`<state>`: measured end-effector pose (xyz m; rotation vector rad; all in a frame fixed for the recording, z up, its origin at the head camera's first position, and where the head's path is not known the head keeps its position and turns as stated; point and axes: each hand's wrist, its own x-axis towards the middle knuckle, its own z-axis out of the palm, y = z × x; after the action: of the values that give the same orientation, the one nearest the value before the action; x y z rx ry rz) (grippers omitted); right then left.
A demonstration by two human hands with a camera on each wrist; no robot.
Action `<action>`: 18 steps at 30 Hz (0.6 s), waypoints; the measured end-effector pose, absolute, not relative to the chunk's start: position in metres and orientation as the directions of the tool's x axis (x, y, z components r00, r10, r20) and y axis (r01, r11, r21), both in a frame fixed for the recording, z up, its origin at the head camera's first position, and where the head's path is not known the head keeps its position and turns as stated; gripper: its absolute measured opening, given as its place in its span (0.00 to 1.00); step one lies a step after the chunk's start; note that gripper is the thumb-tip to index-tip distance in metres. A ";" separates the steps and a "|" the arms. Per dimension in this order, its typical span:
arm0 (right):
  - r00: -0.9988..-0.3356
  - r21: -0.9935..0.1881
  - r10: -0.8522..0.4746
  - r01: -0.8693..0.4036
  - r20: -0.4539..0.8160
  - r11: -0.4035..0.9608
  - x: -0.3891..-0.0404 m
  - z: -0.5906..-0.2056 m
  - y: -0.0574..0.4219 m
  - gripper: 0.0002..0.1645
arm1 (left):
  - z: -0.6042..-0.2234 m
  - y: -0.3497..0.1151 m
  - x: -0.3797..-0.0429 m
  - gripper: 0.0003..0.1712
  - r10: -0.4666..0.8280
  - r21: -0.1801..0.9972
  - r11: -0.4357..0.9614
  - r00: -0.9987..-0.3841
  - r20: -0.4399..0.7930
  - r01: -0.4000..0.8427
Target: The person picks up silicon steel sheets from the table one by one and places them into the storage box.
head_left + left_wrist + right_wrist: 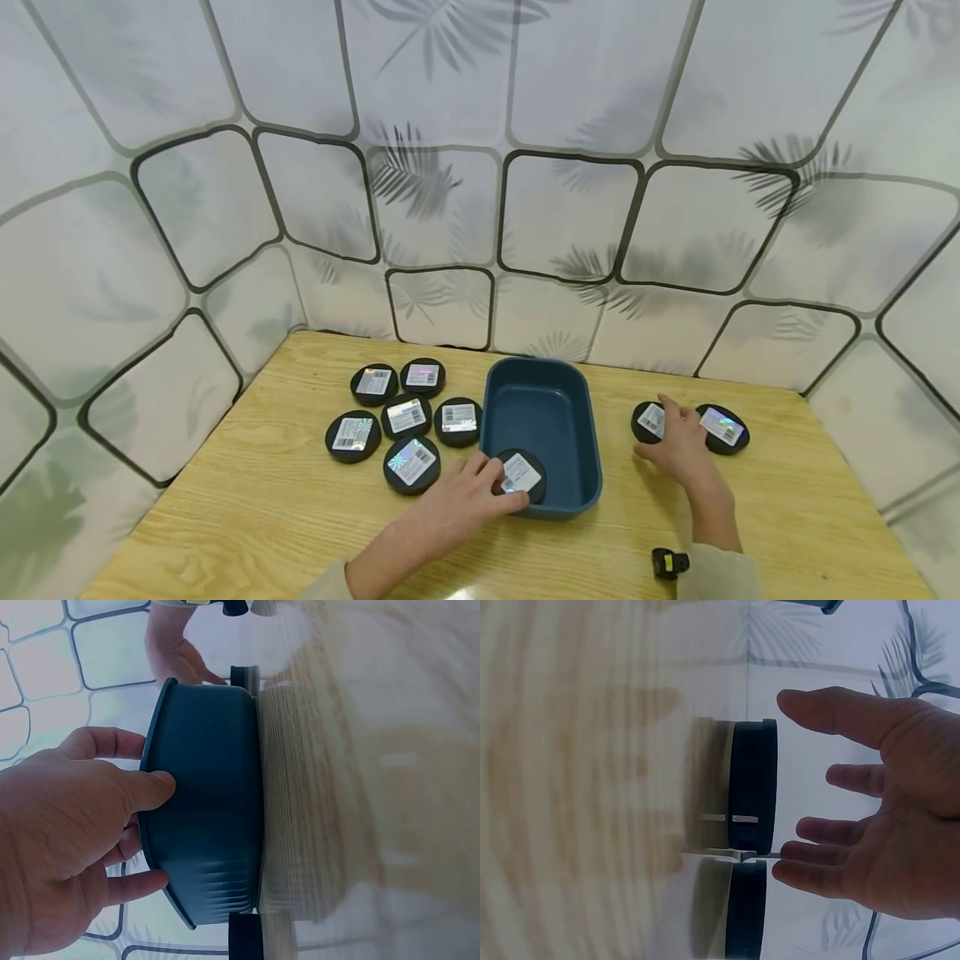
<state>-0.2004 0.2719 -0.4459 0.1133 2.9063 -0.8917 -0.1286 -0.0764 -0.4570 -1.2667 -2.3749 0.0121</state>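
Note:
A round black tin (523, 472) with a white barcode label is at the near left corner of the dark blue plastic bin (542, 507). My left hand (467, 500) grips this tin at its edge, thumb on the near side. In the left wrist view the thumb overlaps the bin's rim, and the bin wall hides the tin. Over at the right, my right hand (681, 446) hovers above two more tins, the left one (648, 422) partly under its fingers and the other one (723, 429) beside it. The right wrist view shows its thumb and fingers spread, apart from the tins.
Several labelled black tins (406, 415) lie flat to the left of the bin on the wooden table (247, 500). A patterned curtain (442, 217) rises behind the table and along its sides. A small black device (669, 563) is by the right sleeve.

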 end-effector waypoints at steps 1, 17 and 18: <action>-0.992 -0.556 0.042 0.104 -0.123 0.825 -0.201 -0.446 0.272 0.56 | -0.457 -0.076 -0.129 0.16 0.791 -0.212 0.578 -0.478 0.382 0.788; -0.984 -0.573 0.047 0.139 -0.173 0.807 -0.205 -0.447 0.272 0.55 | -0.458 -0.076 -0.129 0.16 0.788 -0.197 0.585 -0.494 0.368 0.787; -0.984 -0.574 0.046 0.139 -0.174 0.807 -0.205 -0.447 0.272 0.55 | -0.458 -0.076 -0.129 0.16 0.788 -0.195 0.585 -0.494 0.368 0.787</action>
<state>-0.2048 0.2723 -0.4466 0.1468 2.8409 -0.9205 -0.1290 -0.0760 -0.4581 -1.2646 -2.3997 0.0014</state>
